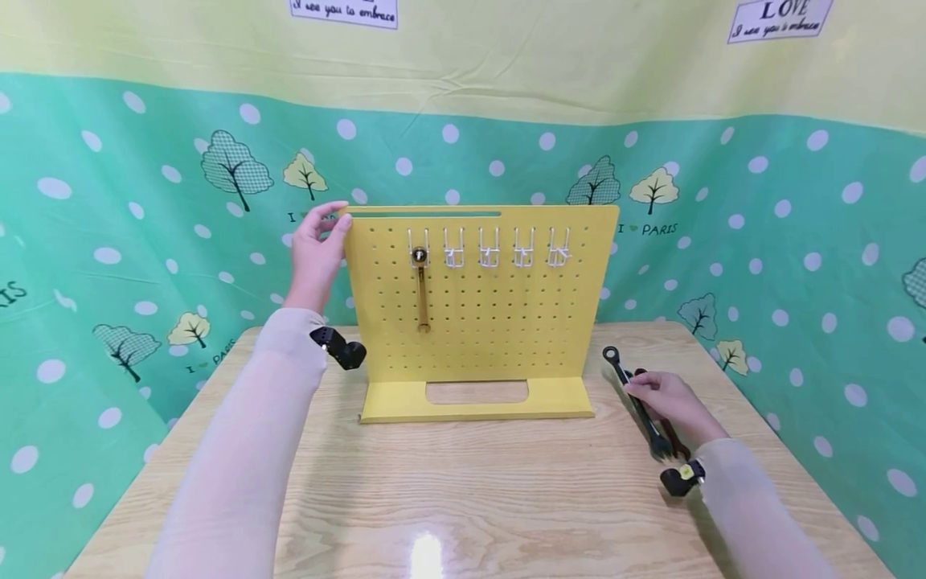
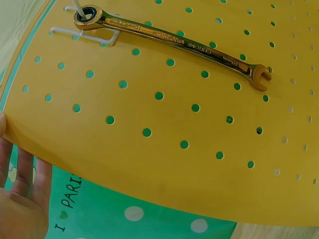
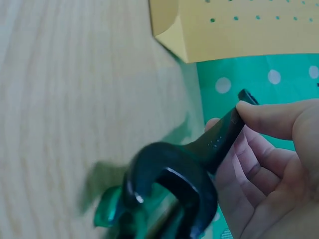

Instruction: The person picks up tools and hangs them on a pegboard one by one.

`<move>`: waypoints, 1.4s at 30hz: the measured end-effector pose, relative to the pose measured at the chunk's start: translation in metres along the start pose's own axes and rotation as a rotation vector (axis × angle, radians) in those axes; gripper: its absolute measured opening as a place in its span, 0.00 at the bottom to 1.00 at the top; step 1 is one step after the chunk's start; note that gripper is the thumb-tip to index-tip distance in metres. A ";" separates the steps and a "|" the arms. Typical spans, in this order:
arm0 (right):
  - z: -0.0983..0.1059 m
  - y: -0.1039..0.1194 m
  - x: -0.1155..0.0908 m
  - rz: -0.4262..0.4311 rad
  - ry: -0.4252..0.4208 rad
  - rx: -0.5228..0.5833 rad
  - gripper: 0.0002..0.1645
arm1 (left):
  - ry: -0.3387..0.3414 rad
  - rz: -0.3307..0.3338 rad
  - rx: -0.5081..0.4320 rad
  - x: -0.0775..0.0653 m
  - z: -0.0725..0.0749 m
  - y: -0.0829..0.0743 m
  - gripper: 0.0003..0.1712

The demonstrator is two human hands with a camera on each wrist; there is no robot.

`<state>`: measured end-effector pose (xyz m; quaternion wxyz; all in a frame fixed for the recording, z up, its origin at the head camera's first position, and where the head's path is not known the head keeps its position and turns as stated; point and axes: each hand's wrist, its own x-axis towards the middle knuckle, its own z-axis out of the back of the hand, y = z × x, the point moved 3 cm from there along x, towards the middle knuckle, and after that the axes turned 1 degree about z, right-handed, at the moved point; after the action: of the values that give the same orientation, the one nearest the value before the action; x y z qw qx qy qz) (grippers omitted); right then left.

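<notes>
A yellow pegboard (image 1: pixel 477 342) stands upright on the table. My left hand (image 1: pixel 316 256) pinches its upper left corner, thumb in front and fingers behind. From the leftmost white hook hangs a gold-coloured combination wrench (image 1: pixel 423 297), ring end up; the left wrist view shows 10mm on this wrench (image 2: pixel 174 39). To the right of the board, my right hand (image 1: pixel 674 400) pinches a dark combination wrench (image 1: pixel 640 410) between thumb and fingers, ring end pointing away. Its open end (image 3: pixel 169 154) looms close in the right wrist view. Beneath it is another dark reddish wrench (image 1: pixel 677 441), partly hidden.
Several more white wire hooks (image 1: pixel 489 256) run along the board's upper part, with no tools on them. The board's base (image 1: pixel 394 402) rests on the wooden table (image 1: pixel 492 490). A green patterned curtain (image 1: pixel 463 153) hangs behind and on both sides.
</notes>
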<state>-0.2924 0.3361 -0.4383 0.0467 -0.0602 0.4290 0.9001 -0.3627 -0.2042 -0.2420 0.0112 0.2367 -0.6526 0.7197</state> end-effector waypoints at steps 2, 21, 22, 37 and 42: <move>0.002 0.004 -0.002 0.032 0.004 -0.003 0.28 | 0.001 0.003 -0.001 0.000 0.000 0.000 0.20; 0.011 0.035 -0.012 0.180 0.013 -0.004 0.30 | -0.011 -0.009 -0.001 -0.001 -0.001 0.001 0.19; 0.011 0.037 -0.012 0.187 0.013 -0.004 0.29 | -0.011 -0.007 -0.002 0.000 -0.001 0.001 0.19; -0.003 0.081 -0.015 0.308 0.039 0.037 0.21 | -0.007 0.001 -0.008 0.000 -0.001 0.000 0.19; -0.012 0.097 -0.013 0.331 0.063 0.075 0.19 | -0.006 0.001 -0.009 0.000 -0.002 0.000 0.19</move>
<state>-0.2919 0.2650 -0.3695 -0.1135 -0.0151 0.4675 0.8765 -0.3630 -0.2026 -0.2418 0.0102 0.2385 -0.6559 0.7161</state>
